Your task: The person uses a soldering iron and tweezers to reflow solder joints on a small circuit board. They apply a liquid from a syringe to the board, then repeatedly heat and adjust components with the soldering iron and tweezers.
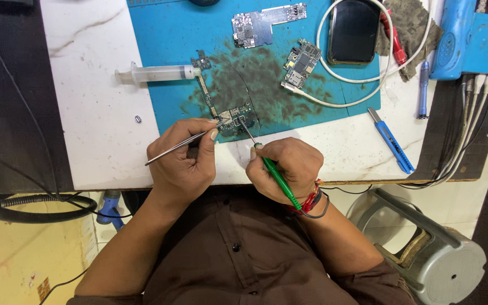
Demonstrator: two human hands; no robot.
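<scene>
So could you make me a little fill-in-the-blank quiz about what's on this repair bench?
1. The left hand holds metal ____.
2. The right hand holds a tool with a ____ handle.
3. Both tips meet on the circuit board lying on the ____ mat.
4. Left of that board lies a clear ____.

Missing words: tweezers; green; blue; syringe

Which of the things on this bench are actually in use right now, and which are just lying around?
In use:
left hand holding tweezers
right hand holding green-handled probe
long circuit board under both tips
blue mat

Lying about:
syringe
two other boards
phone
white cable
blue knife
blue screwdriver
rag
</scene>
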